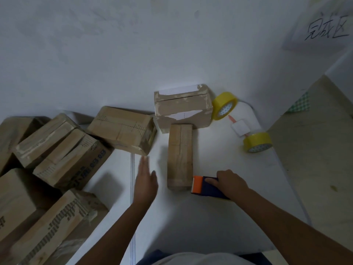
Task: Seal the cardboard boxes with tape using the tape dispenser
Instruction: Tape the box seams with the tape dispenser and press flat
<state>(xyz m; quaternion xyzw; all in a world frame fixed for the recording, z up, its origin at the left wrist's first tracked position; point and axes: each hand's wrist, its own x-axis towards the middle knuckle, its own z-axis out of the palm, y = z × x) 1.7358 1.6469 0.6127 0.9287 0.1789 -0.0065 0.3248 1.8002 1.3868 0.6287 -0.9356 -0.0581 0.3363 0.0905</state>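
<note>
A narrow cardboard box [180,155] lies lengthwise on the white table [210,217], its near end toward me. My right hand [230,183] grips a dark blue tape dispenser [209,187] with an orange front, which sits just right of the box's near corner. My left hand [145,179] hovers flat with straight fingers to the left of the box, holding nothing. A larger worn box [182,108] stands behind the narrow one, touching its far end.
Several cardboard boxes [57,150] are piled on the left, one tilted box [122,129] nearest the middle. Two yellow tape rolls [224,105] [257,142] and a small white square [241,128] lie at the right. A paper sign [324,29] hangs on the wall; the table edge runs along the right.
</note>
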